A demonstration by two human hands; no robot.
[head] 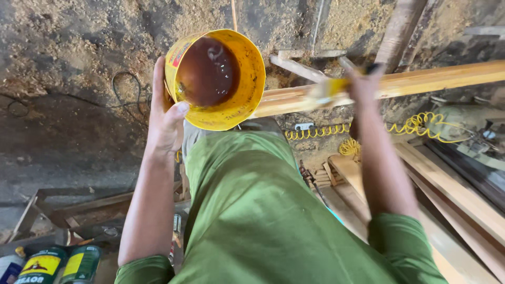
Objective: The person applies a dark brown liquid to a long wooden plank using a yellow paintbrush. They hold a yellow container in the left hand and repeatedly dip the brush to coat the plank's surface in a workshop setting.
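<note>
- Left hand [167, 113] clamped on a yellow tin [216, 79] of dark liquid.
- Right of the tin, right hand [363, 87] closed around a blurred brush [330, 88], over a wooden plank [421, 80].

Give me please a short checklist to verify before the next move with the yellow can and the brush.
1. Hold on the yellow can: ok. The left hand grips its side, thumb over the rim.
2. Level of the dark liquid: ok. It lies below the rim, though the can is tilted toward the camera.
3. Hold on the brush: ok. The right hand is closed on its handle.
4. Brush bristles loaded: cannot tell, they are blurred.
5. Brush over the wooden plank: ok, it is at the plank; contact cannot be told.
6. Yellow coiled hose clear of the plank: ok, it lies below it.
</note>
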